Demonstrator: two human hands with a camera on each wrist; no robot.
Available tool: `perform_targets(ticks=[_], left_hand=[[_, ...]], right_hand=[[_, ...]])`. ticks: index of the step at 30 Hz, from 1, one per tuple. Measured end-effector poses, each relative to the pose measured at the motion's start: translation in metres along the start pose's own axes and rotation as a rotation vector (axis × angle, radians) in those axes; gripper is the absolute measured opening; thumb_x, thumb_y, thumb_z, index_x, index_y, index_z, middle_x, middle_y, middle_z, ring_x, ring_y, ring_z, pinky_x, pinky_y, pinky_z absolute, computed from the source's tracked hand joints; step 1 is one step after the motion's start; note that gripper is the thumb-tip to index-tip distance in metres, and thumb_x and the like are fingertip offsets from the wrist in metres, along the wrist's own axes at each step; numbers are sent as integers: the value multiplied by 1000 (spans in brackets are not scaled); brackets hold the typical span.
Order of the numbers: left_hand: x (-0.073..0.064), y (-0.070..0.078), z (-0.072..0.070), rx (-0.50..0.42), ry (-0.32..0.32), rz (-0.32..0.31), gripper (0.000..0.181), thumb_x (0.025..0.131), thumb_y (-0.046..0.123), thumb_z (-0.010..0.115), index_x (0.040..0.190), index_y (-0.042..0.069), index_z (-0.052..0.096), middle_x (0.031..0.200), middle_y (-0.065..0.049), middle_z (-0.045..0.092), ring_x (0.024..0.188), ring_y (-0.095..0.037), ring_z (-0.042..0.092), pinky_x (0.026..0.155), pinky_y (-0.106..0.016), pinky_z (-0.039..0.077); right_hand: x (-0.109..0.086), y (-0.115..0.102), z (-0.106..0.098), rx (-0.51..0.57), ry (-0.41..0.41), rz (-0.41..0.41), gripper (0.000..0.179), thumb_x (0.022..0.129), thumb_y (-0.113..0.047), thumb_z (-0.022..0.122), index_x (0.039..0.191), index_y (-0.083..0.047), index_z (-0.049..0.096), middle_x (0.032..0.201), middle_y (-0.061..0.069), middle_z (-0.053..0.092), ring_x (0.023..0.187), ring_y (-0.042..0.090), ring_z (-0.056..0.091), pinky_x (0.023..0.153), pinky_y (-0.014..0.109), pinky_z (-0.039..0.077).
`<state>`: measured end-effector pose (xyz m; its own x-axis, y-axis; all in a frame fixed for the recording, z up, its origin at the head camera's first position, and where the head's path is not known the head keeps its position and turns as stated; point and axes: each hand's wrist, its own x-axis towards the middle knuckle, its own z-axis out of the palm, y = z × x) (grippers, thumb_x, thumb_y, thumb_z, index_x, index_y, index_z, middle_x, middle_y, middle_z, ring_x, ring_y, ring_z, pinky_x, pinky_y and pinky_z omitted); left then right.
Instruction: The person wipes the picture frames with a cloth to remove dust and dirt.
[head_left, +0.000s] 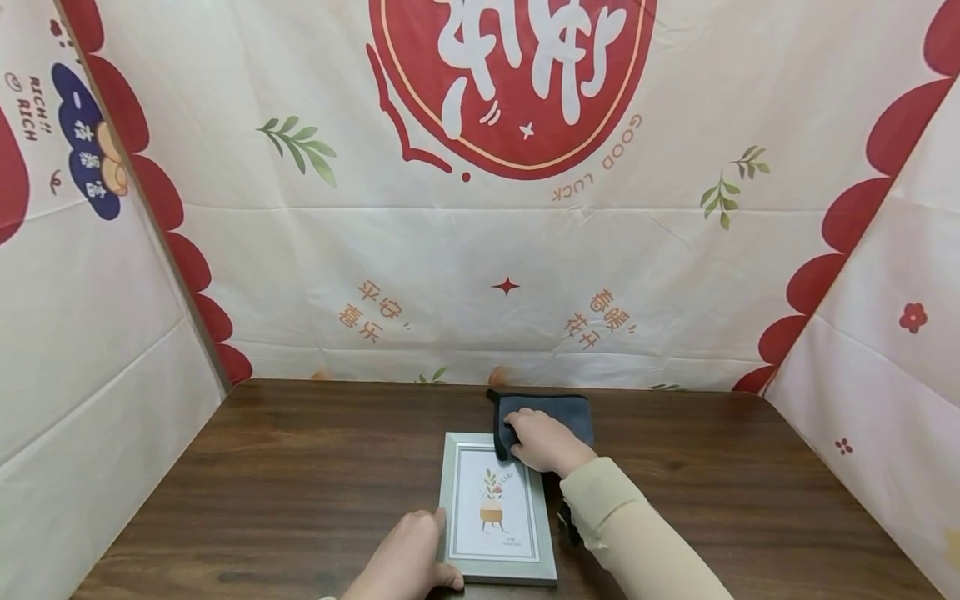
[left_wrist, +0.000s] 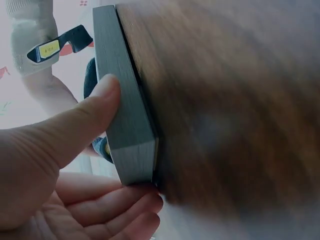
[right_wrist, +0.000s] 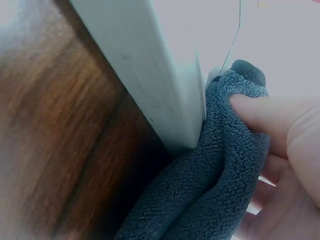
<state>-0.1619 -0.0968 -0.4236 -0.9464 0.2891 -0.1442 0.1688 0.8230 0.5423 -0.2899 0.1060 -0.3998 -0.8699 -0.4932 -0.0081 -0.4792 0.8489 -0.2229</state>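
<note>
Brown, streaky wood-look tabletop (head_left: pixel 300 483) lies under a flat, pale gray-green picture frame (head_left: pixel 502 570) with straight sides. Inside the frame is a white plant picture (head_left: pixel 492 510). The left hand (head_left: pixel 408 554) has its fingers clamped on the frame's near left corner. At its far right corner, the right hand's (head_left: pixel 546 442) fingers pinch a fuzzy, blue-gray cloth (head_left: pixel 572 410).
</note>
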Motion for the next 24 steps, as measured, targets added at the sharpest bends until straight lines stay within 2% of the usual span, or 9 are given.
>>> perform_targets(ticks=[2,5,8,11,19,24], left_hand=[[-1,1,1,-35,9,-17,74,65,27,85,117,-16,54,101,-25,64,96,-33,61,78,-43,50],[-2,1,1,-81,34,-24,72,63,23,86,114,-17,55,99,-25,64,94,-33,61,78,-45,50],[-3,1,1,-88,72,6,71,59,24,88,110,-16,57,95,-24,64,91,-30,60,77,-44,50],[-4,0,0,-89,87,31,76,58,25,88,112,-17,56,99,-26,63,95,-31,60,79,-45,50],[-2,-3,-1,-81,56,35,74,60,27,88,112,-16,56,98,-24,63,94,-28,59,77,-43,50],[-2,-2,-2,-90,41,22,80,61,27,88,117,-19,53,104,-30,61,100,-34,59,81,-47,49]], right_hand=[[1,0,0,-2,0,2,38,88,-11,63,124,1,58,123,19,58,115,34,55,94,45,45],[2,-1,0,-8,1,-3,35,88,-11,63,121,1,60,119,18,60,111,33,57,92,43,47],[2,-1,0,-8,4,-7,33,88,-11,63,119,0,61,117,17,60,109,32,57,90,43,47],[2,-2,0,-5,4,-8,32,88,-11,63,118,-1,62,115,16,60,108,31,58,89,42,47],[7,-9,2,-36,5,-21,30,88,-11,63,117,-2,64,112,14,61,105,29,59,88,41,48],[10,-13,3,-48,5,-21,30,88,-11,62,117,-3,64,112,13,62,105,29,59,88,41,48]])
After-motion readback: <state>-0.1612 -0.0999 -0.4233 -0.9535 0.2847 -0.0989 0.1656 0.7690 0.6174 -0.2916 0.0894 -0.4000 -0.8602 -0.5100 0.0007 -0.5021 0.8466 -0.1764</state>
